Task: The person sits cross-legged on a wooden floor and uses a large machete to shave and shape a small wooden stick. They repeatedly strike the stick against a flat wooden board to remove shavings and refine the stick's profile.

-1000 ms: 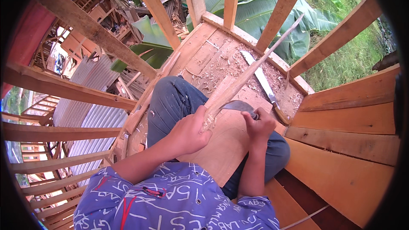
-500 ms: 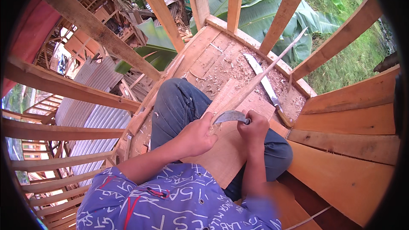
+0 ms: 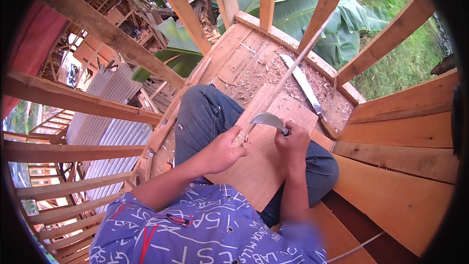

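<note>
My left hand [image 3: 222, 152] is closed around the near end of a long, pale wooden stick [image 3: 258, 103], which slants away to the upper right and narrows toward its far end. In my right hand [image 3: 293, 142] is a curved knife [image 3: 266, 119]. Its hooked blade points left and lies against or just over the stick, close ahead of my left fingers; exact contact cannot be made out. The knife's handle is mostly hidden in my fist. Across my lap lies a flat wooden board [image 3: 256, 176], underneath both hands.
A machete [image 3: 304, 87] with a wooden handle lies ahead on the plank floor [image 3: 232, 61], among scattered shavings. Upright wooden slats [image 3: 267, 0] ring the platform at front and left. Wooden boards [image 3: 400, 139] wall the right side. Large green leaves [image 3: 303, 7] hang beyond the slats.
The stick has swung, its far end shifting left and away from me. The knife blade has moved a little farther from me along the stick. Both hands keep their holds.
</note>
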Tool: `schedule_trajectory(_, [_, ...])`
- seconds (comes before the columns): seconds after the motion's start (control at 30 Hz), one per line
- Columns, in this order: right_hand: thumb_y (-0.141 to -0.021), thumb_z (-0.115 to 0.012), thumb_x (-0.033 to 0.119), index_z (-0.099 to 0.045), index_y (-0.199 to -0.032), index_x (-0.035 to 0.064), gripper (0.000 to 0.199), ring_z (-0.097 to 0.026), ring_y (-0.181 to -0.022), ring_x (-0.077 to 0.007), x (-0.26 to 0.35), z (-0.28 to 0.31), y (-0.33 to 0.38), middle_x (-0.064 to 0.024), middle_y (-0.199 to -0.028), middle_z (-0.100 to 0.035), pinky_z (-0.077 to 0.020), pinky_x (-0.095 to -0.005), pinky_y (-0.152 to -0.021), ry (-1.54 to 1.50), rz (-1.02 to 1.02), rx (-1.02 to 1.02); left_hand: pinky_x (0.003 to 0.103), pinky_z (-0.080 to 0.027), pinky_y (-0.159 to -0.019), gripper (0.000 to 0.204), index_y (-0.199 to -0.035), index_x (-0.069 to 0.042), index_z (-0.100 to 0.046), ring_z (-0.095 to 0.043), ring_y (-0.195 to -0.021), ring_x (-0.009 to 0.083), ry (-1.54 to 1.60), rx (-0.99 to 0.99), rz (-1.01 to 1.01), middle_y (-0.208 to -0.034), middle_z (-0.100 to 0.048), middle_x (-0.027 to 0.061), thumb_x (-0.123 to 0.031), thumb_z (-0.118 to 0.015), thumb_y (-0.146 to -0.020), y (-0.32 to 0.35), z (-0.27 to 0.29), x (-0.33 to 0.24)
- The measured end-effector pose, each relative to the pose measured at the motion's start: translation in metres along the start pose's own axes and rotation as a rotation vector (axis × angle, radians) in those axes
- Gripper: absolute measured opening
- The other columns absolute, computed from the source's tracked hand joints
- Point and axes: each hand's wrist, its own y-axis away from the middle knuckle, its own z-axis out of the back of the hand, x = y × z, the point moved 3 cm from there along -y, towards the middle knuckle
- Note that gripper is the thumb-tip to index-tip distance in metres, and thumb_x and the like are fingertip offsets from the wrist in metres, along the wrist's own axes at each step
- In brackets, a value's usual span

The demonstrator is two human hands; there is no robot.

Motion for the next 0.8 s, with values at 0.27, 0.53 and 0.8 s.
schedule_trajectory(0.27, [-0.077, -0.062, 0.018, -0.068, -0.075, -0.0007, 0.02, -0.06, -0.062, -0.0405, -0.013, 0.003, -0.01, -0.0232, -0.063, -0.059, -0.0467, -0.0464, -0.06, 0.13, -0.083, 0.01, 0.024, -0.039, -0.054, 0.027, -0.103, -0.005, -0.048, -0.045, -0.061, 0.0067, -0.143, -0.049, -0.04, -0.077, -0.048, 0.0001, -0.014, -0.061, -0.081, 0.007, -0.006, 0.019])
schedule_trajectory(0.53, [-0.082, -0.059, 0.019, -0.063, -0.067, -0.0021, 0.026, -0.058, -0.058, -0.0415, -0.02, 0.015, -0.013, -0.0224, -0.059, -0.057, -0.0442, -0.047, -0.056, -0.027, -0.072, -0.036, 0.023, -0.035, -0.046, 0.024, -0.102, -0.009, -0.047, -0.041, -0.058, 0.0051, 0.201, 0.027, 0.202, -0.074, -0.045, -0.002, -0.016, -0.061, -0.084, 0.014, 0.003, 0.027])
schedule_trajectory(0.8, [-0.081, -0.06, 0.018, -0.059, -0.061, 0.0017, 0.025, -0.056, -0.056, -0.0413, 0.002, 0.001, -0.003, -0.0218, -0.058, -0.056, -0.0423, -0.0484, -0.054, 0.011, 0.05, -0.021, 0.029, -0.041, -0.067, 0.027, -0.1, -0.001, -0.048, -0.049, -0.073, 0.0135, -0.155, -0.037, -0.059, -0.08, -0.049, 0.0051, -0.017, -0.063, -0.083, 0.01, -0.015, 0.022])
